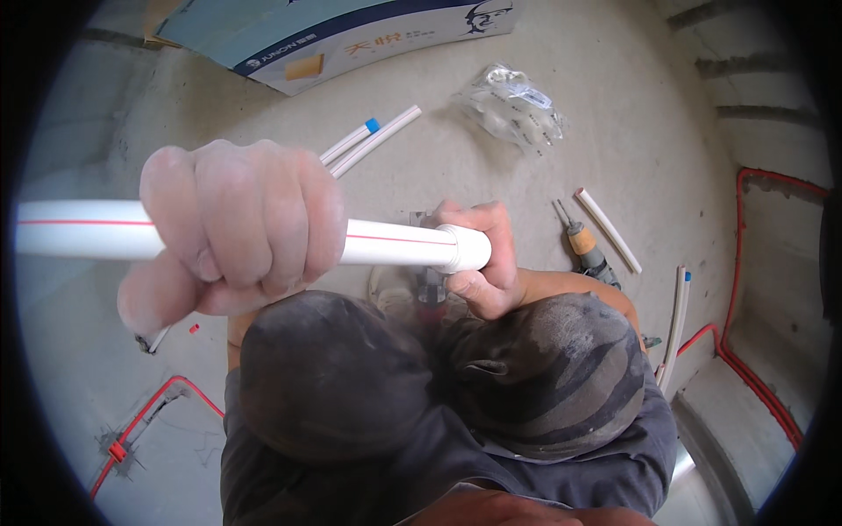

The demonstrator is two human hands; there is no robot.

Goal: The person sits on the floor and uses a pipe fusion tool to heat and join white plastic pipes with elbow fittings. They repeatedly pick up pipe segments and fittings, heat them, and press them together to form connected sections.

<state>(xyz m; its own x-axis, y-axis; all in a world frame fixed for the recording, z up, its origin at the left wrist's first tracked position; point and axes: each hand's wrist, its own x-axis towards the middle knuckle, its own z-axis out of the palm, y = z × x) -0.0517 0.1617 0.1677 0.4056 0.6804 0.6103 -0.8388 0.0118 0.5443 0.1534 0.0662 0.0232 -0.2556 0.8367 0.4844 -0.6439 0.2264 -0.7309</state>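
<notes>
A white plastic pipe (386, 242) with a thin red stripe runs across the view in front of me, its left end reaching toward the rim. My left hand (246, 223) is wrapped in a fist around it. At its right end sits a short white pipe fitting (471, 249), which my right hand (495, 263) grips with thumb below and fingers above. Dust whitens my left hand. Under the fitting, between my knees, a grey metal tool (430, 285) with a red part shows; most of it is hidden.
A large blue and white carton (386, 44) stands at the far side. On the concrete floor lie a clear plastic bag (517, 110), loose white pipes (377, 140), a power drill (586, 245) and another pipe (608, 230). Red conduit (737, 263) follows the right wall.
</notes>
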